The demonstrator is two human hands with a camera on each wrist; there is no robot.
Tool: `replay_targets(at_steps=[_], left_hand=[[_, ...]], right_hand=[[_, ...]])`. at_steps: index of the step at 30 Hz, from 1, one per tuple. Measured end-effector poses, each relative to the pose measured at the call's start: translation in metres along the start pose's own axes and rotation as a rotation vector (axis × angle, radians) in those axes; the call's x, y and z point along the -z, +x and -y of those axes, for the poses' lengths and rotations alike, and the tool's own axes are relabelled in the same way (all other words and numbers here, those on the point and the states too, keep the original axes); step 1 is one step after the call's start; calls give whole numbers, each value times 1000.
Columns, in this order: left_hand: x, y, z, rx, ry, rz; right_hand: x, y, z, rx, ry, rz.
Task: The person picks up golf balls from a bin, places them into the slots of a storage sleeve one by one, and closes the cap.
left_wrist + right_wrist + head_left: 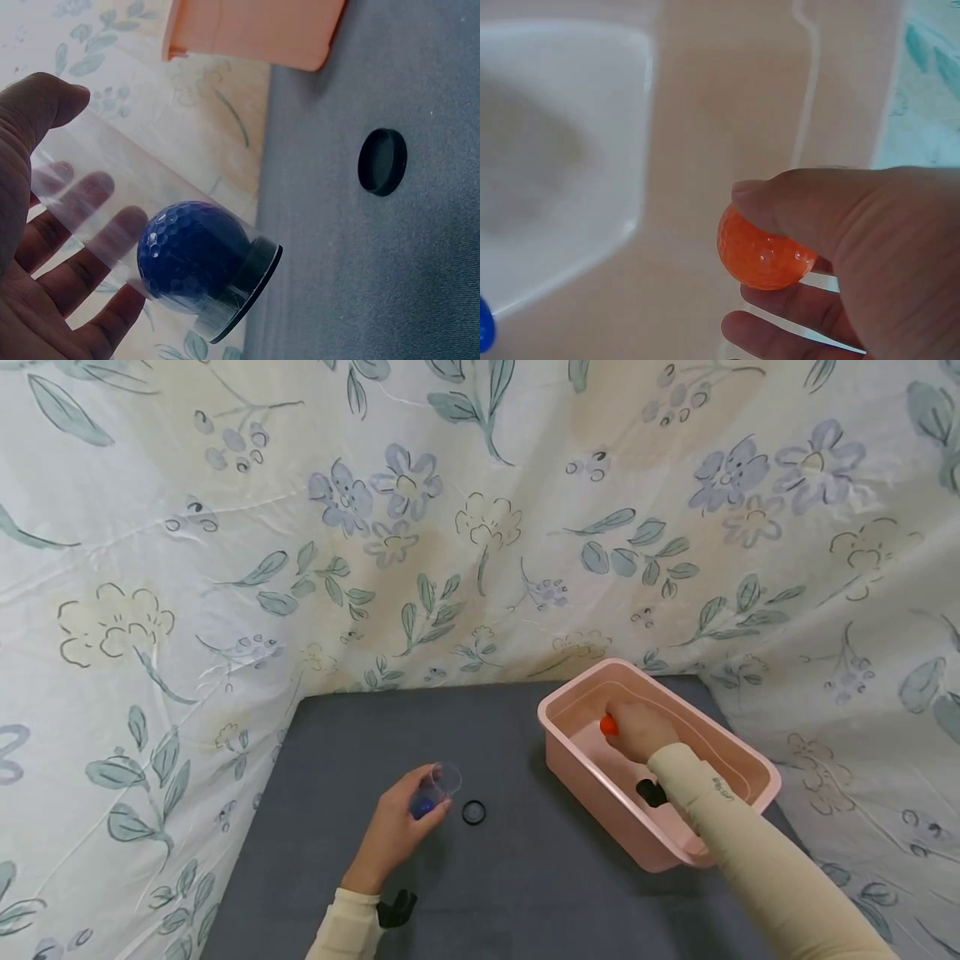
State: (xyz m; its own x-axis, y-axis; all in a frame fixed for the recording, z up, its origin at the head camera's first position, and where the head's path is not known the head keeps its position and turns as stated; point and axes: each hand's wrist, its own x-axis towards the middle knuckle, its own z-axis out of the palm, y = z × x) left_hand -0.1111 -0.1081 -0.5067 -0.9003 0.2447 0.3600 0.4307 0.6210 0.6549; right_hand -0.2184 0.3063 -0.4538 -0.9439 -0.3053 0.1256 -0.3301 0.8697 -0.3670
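Pink tub (750,758): holds the right hand (637,731), which pinches an orange ball (761,251) inside it.
Clear tube (112,202): left of the tub, gripped by the left hand (397,827), blue ball (191,251) inside.
Black cap (473,812): on the grey cloth (525,893), between tube and tub.

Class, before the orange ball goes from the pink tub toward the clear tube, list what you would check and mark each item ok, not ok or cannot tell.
1. Right hand grips the orange ball: ok.
2. Ball lifted clear of the pink tub: not ok, hand is inside it.
3. Left hand holds the clear tube: ok.
4. Tube's bottom capped, blue ball inside: ok.
5. Tube's top open, loose black cap lying on the mat: ok.
6. Room in the tube for a second ball: cannot tell.
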Motion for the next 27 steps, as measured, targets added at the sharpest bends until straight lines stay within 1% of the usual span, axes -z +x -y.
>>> replay_targets(at_steps=[1, 3, 10, 15, 19, 23, 25, 27], left_hand=[[0, 0, 0, 2, -2, 2], [0, 1, 1, 5, 1, 4], [-1, 4, 3, -1, 15, -2], [0, 6, 4, 5, 20, 4], [0, 5, 4, 8, 18, 8], [0, 4, 4, 6, 19, 9], [0, 4, 4, 3, 20, 8], [0, 4, 4, -2, 18, 8]], right_hand=[[2, -1, 3, -80, -135, 56], [6, 0, 8, -119, -145, 97], [17, 1, 28, -98, -121, 84], [28, 0, 49, -70, -114, 72], [34, -1, 69, 21, -113, 19], [33, -2, 87, 164, -170, -57], [31, -4, 95, 205, -195, -73], [29, -6, 105, 226, -196, -69]])
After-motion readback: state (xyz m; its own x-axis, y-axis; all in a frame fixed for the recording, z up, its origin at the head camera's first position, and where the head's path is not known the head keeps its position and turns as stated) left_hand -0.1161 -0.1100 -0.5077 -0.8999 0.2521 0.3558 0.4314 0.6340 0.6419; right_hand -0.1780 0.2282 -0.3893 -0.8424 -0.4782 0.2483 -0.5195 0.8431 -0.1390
